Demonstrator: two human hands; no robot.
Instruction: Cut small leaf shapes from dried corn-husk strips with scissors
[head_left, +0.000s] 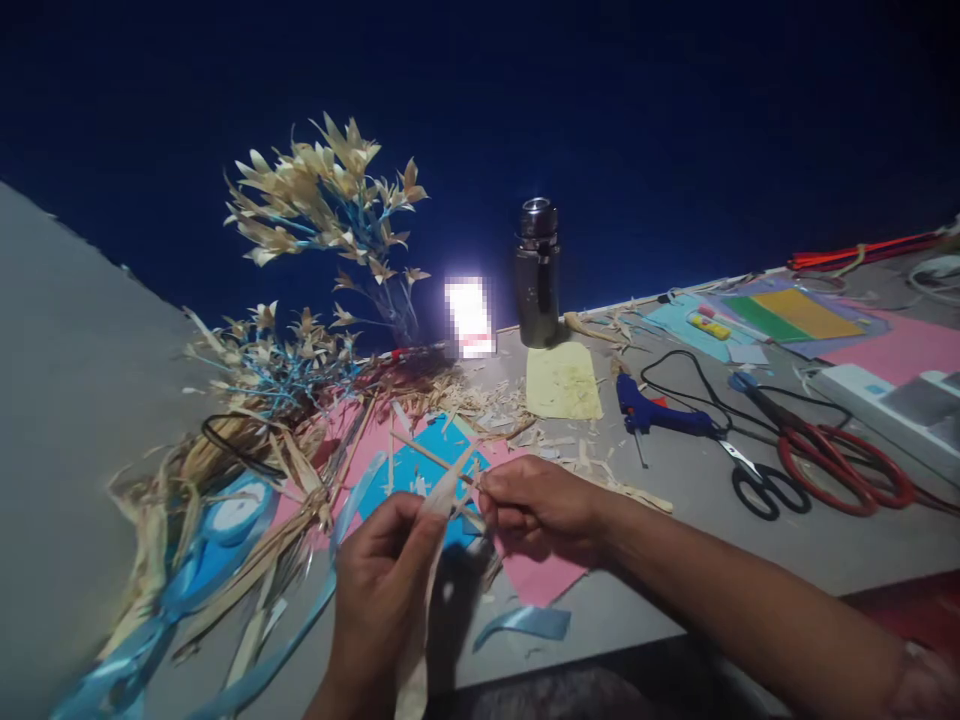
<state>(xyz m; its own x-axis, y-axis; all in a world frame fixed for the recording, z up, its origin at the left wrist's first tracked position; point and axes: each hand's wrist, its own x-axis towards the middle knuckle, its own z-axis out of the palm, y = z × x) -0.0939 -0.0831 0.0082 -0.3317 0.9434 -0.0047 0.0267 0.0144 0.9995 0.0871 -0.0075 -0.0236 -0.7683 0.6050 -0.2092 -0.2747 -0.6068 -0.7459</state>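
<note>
My left hand (386,575) is closed on a long pale strip of dried husk (429,620), pinched between thumb and fingers, its lower end hanging toward me. My right hand (536,505) pinches a small pale piece of the same husk at the strip's upper part; its fingertips nearly meet those of my left hand. Beneath both hands lie a blue paper sheet (431,455) and a pink paper sheet (540,575), scattered with husk scraps. A short blue ribbon piece (525,625) rests in front of my right hand.
Dried-husk flowers (322,190) on blue stems stand at back left, above husk bundles and a blue ribbon roll (236,510). A dark flask (538,275) stands behind a yellow sponge-like sheet (562,380). To the right are a blue glue gun (664,408), black scissors (769,490), red-handled scissors (847,465) and a power strip (892,405).
</note>
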